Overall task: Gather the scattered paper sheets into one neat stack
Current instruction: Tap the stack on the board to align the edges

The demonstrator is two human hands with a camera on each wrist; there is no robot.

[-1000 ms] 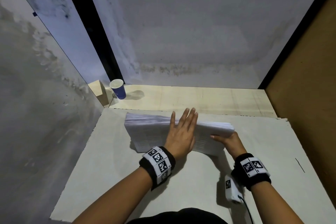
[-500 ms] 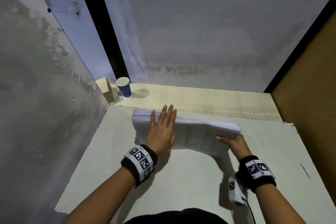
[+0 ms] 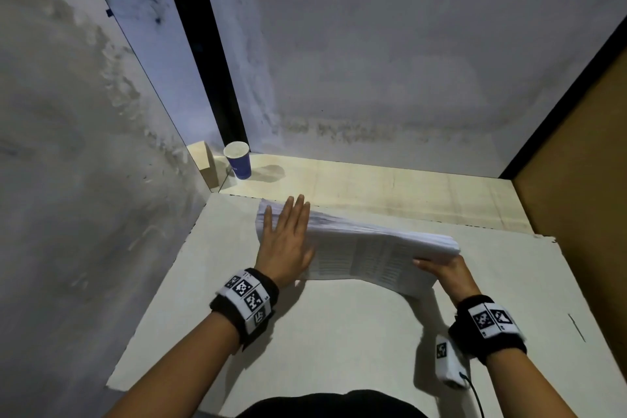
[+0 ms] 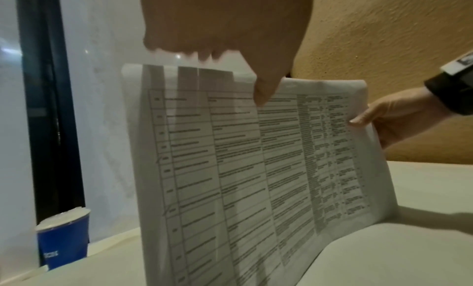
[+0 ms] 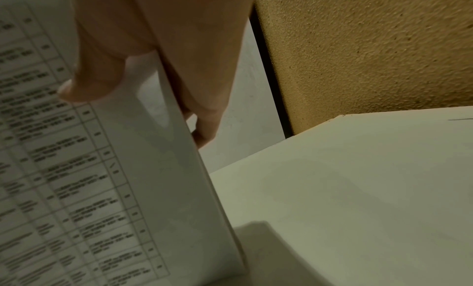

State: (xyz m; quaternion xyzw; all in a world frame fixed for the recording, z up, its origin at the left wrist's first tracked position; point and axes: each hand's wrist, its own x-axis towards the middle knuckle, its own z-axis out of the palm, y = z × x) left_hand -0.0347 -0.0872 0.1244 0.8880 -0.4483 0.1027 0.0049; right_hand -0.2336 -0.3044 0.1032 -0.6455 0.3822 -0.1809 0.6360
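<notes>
A thick stack of printed paper sheets (image 3: 373,254) stands on its long edge on the white table (image 3: 339,332), leaning toward me. My left hand (image 3: 285,234) lies flat with straight fingers against the stack's near face at its left end. In the left wrist view the sheets (image 4: 243,158) show a printed table, with my left thumb (image 4: 266,88) on the page. My right hand (image 3: 444,270) grips the stack's right end, thumb on the front. The right wrist view shows that thumb (image 5: 97,75) on the paper (image 5: 76,179) and fingers behind the edge.
A blue paper cup (image 3: 239,159) and a small wooden block (image 3: 205,163) sit at the far left corner on a wooden ledge (image 3: 390,187). Walls close in on the left and back; a brown board (image 3: 576,180) stands at the right.
My left hand has slid leftward along the stack's face to its left end. The stack has turned a little, its right end nearer me. The right hand keeps its grip.
</notes>
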